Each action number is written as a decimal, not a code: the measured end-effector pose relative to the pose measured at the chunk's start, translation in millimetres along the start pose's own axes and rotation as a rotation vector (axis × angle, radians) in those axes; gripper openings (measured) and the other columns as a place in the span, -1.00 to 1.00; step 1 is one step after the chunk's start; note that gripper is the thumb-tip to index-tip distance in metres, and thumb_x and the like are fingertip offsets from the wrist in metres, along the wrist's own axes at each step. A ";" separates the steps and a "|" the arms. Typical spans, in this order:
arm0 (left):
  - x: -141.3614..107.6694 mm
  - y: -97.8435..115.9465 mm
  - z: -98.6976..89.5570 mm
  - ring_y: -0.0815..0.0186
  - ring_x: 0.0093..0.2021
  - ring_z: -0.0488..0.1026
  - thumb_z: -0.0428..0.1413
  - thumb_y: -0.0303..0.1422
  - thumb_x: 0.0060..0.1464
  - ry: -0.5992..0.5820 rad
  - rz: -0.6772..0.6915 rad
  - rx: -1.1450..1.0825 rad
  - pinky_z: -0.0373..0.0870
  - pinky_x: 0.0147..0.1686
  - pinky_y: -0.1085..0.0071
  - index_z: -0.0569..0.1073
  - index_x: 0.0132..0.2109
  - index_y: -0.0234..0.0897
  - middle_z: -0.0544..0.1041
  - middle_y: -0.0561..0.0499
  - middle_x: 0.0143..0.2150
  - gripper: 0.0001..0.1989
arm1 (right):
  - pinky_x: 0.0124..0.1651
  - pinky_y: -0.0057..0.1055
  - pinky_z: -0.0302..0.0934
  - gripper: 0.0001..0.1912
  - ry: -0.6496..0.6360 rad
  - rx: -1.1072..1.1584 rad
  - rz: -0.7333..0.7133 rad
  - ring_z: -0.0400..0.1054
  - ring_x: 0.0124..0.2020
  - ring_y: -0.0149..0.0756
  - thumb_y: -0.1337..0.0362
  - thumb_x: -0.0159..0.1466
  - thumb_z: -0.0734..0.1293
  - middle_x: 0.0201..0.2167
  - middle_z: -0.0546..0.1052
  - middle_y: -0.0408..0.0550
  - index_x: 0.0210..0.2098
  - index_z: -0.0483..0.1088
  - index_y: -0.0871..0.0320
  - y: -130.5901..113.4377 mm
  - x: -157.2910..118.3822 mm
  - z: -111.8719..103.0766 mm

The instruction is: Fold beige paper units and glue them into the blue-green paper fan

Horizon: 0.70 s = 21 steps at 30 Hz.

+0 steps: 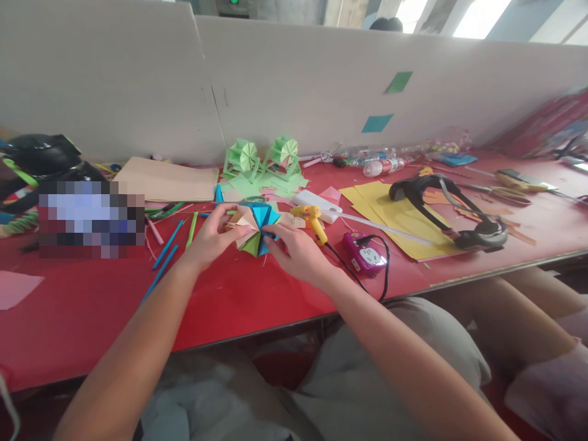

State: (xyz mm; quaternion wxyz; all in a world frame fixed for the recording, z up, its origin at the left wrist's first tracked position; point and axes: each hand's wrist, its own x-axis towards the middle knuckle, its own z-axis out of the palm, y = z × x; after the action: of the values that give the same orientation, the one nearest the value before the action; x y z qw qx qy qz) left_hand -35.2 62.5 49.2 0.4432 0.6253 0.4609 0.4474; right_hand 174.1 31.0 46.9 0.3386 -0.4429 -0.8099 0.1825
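Between my two hands is a round folded-paper wheel (pixel 263 215) with blue, green and cream pleats, held just above the red table. My left hand (pixel 212 237) grips its cream side, thumb on top and fingers behind. On the other side, my right hand (pixel 296 248) pinches the blue pleats near the middle. Just right of the wheel lies a yellow hot glue gun (pixel 313 222). Scissors (pixel 252 199) lie partly hidden behind the wheel. Thin blue paper sticks (pixel 169 244) and a green stick (pixel 192 230) rest to the left of my left hand.
Two green paper wheels on stands (pixel 242 157) stand at the back by the white partition (pixel 298 86). A purple power strip (pixel 365 252) with a black cord, yellow paper sheets (pixel 367 199) and a black head strap (pixel 452 205) are to the right. A cardboard sheet (pixel 168 179) lies back left.
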 end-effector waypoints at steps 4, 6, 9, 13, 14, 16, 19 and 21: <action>-0.2 1.3 0.2 0.23 -0.18 0.50 0.32 -0.13 -0.02 -0.005 0.000 -0.007 0.38 -0.19 0.37 0.38 0.05 -0.20 0.55 0.02 -0.16 -0.47 | -0.12 -0.31 0.27 -0.66 0.024 -0.038 -0.039 0.45 -0.14 -0.18 0.32 0.44 0.18 -0.15 0.58 0.07 0.10 0.48 0.20 3.9 -0.5 1.0; -0.2 1.5 0.5 0.22 -0.18 0.50 0.33 -0.14 -0.04 -0.012 -0.001 -0.006 0.38 -0.19 0.37 0.37 0.05 -0.19 0.55 0.02 -0.15 -0.45 | -0.14 -0.33 0.28 -0.66 0.045 -0.034 -0.050 0.45 -0.18 -0.20 0.31 0.44 0.19 -0.18 0.58 0.06 0.10 0.49 0.19 7.1 -0.1 3.1; 0.1 1.4 0.9 0.21 -0.16 0.51 0.33 -0.15 -0.04 -0.006 -0.006 -0.012 0.38 -0.17 0.35 0.36 0.06 -0.18 0.56 0.02 -0.14 -0.45 | -0.16 -0.35 0.29 -0.68 0.090 0.003 -0.057 0.46 -0.21 -0.23 0.30 0.43 0.21 -0.21 0.58 0.04 0.07 0.52 0.16 11.0 0.4 6.5; -0.5 1.8 1.1 0.19 -0.15 0.51 0.32 -0.12 -0.04 0.010 -0.019 -0.007 0.39 -0.15 0.33 0.35 0.06 -0.18 0.55 0.02 -0.14 -0.44 | -0.14 -0.35 0.31 -0.72 0.194 0.047 -0.082 0.47 -0.21 -0.25 0.31 0.42 0.24 -0.22 0.60 0.03 0.00 0.56 0.14 14.0 -0.2 11.2; -0.7 2.1 1.2 0.19 -0.14 0.51 0.31 -0.11 -0.03 0.010 -0.024 -0.001 0.40 -0.15 0.32 0.35 0.06 -0.17 0.55 0.02 -0.14 -0.45 | -0.14 -0.35 0.31 -0.72 0.220 0.045 -0.092 0.48 -0.21 -0.25 0.31 0.42 0.24 -0.21 0.61 0.03 -0.01 0.57 0.15 14.4 -0.5 12.3; -0.9 2.7 1.6 0.18 -0.14 0.51 0.29 -0.10 -0.03 0.009 -0.031 0.018 0.41 -0.14 0.31 0.35 0.06 -0.17 0.55 0.02 -0.15 -0.45 | -0.14 -0.35 0.31 -0.71 0.257 0.026 -0.105 0.49 -0.22 -0.24 0.31 0.42 0.24 -0.20 0.62 0.04 -0.02 0.58 0.16 14.9 -1.2 14.2; -0.1 3.2 2.2 0.17 -0.13 0.52 0.28 -0.11 -0.02 0.012 -0.023 0.054 0.42 -0.14 0.31 0.35 0.05 -0.17 0.55 0.02 -0.14 -0.48 | -0.16 -0.36 0.32 -0.70 0.264 -0.007 -0.115 0.49 -0.23 -0.24 0.31 0.42 0.23 -0.21 0.62 0.05 -0.02 0.58 0.17 15.2 -2.0 15.8; 0.8 2.7 2.4 0.17 -0.13 0.52 0.27 -0.10 -0.02 0.021 -0.024 0.075 0.42 -0.15 0.31 0.36 0.04 -0.17 0.55 0.02 -0.15 -0.49 | -0.17 -0.36 0.33 -0.69 0.242 -0.027 -0.114 0.49 -0.24 -0.25 0.31 0.43 0.22 -0.21 0.61 0.05 -0.01 0.58 0.17 15.2 -2.3 16.2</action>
State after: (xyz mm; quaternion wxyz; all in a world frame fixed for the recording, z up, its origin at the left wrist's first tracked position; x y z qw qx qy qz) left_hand -32.3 62.5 51.4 0.4201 0.6310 0.4895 0.4309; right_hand 172.5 37.3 25.6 0.4376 -0.4194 -0.7894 0.0973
